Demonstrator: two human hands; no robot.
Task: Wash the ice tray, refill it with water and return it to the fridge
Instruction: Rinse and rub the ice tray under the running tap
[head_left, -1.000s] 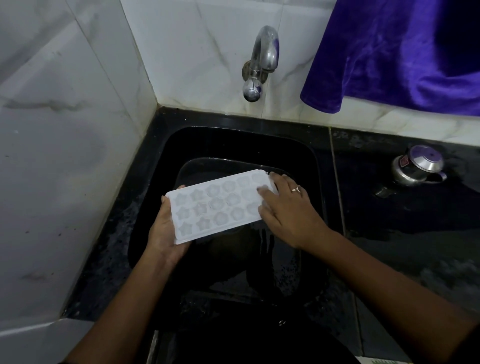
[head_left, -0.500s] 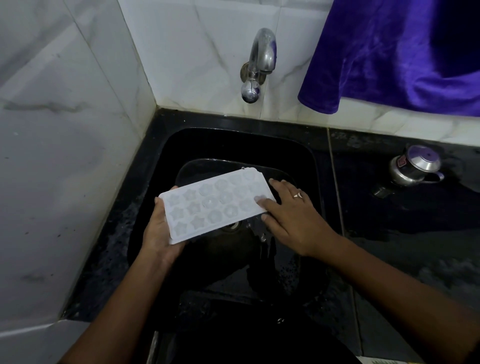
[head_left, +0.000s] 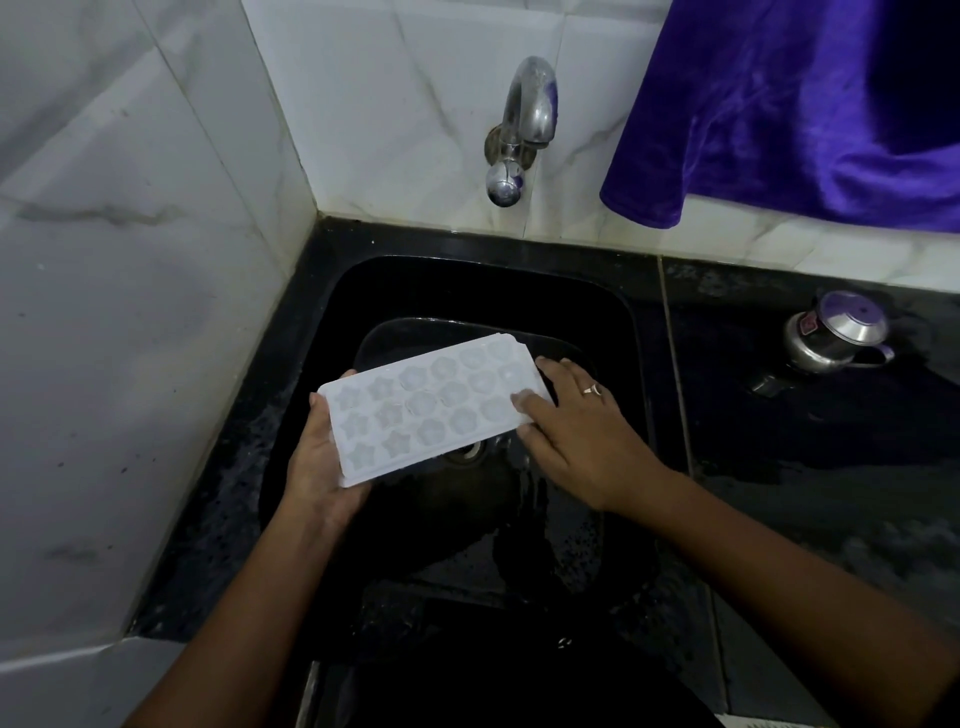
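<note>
A white ice tray (head_left: 434, 405) with star and flower shaped cups hangs over the black sink (head_left: 613, 322), cups facing up, tilted with its right end higher. My left hand (head_left: 317, 462) grips its left end from underneath, fingertips curled over the far edge. My right hand (head_left: 576, 431) holds the right end, thumb on top of the cups and fingers behind the edge. The steel tap (head_left: 522, 124) juts from the tiled wall above the sink; no water stream is visible.
A black pan or plate (head_left: 395, 338) lies in the sink bottom around the drain (head_left: 467, 452). A small steel lidded pot (head_left: 831, 338) stands on the wet black counter at right. A purple cloth (head_left: 789, 104) hangs over the wall top right. Marble tiles close in the left side.
The tray shifted slightly left and down over the sink. My right hand slid along its right end, the thumb now resting on the cups.
</note>
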